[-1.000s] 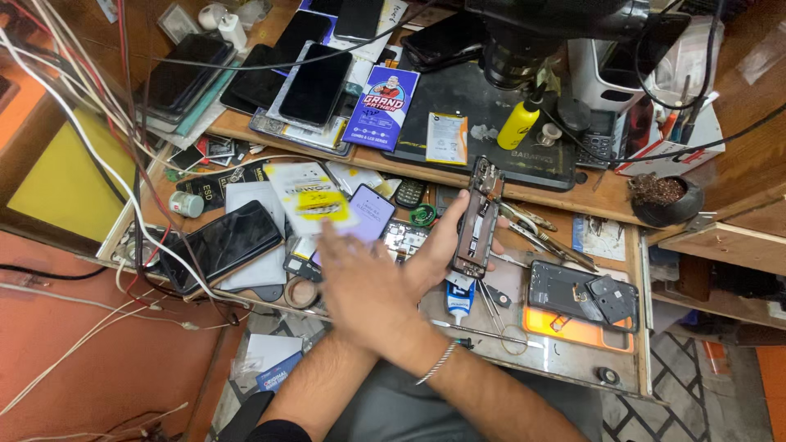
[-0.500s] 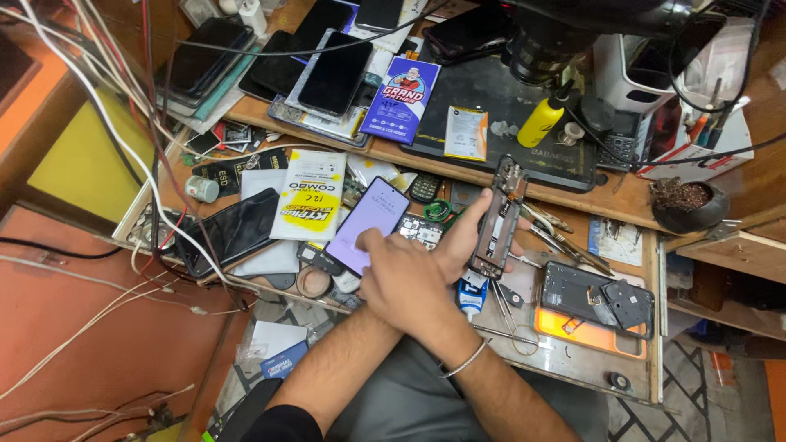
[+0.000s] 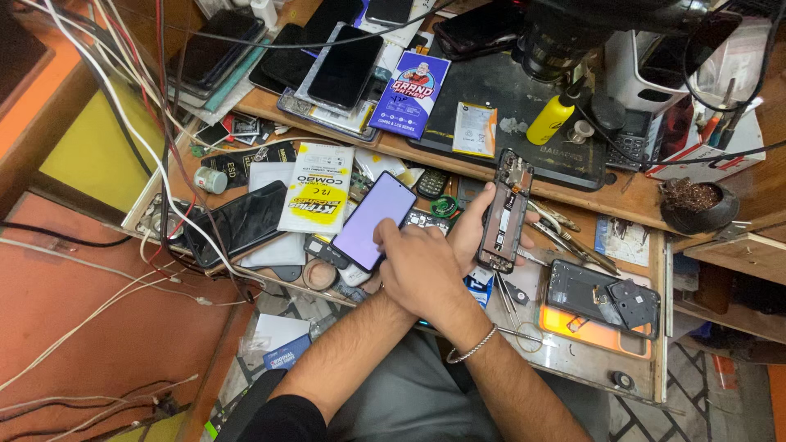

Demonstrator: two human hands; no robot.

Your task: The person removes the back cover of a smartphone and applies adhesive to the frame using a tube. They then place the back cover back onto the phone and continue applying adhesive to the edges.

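Opened phone frame (image 3: 504,211) with bare internals is upright in the left hand (image 3: 473,233); fingers wrapped around its left edge and back, closed on it, over the middle of the drawer tray (image 3: 573,360); right hand (image 3: 422,266) crosses over the left wrist, fingers bent and close together, fingertips (image 3: 385,237) resting on the lower right edge of a detached display panel (image 3: 373,221) with a blank lilac face; can't tell whether it pinches the panel or only touches it; panel lies tilted on the clutter, just left of the frame; metal bracelet (image 3: 471,348) shows on one wrist; outward: white and yellow pouch (image 3: 315,188) touches the panel's left side; dark phone (image 3: 237,223) further left under white cables (image 3: 123,123); tweezers (image 3: 565,233) just right of the frame; black back cover (image 3: 602,296) on an orange pad near the tray's right end; yellow bottle (image 3: 550,119) on the black mat (image 3: 491,86) on the bench above.
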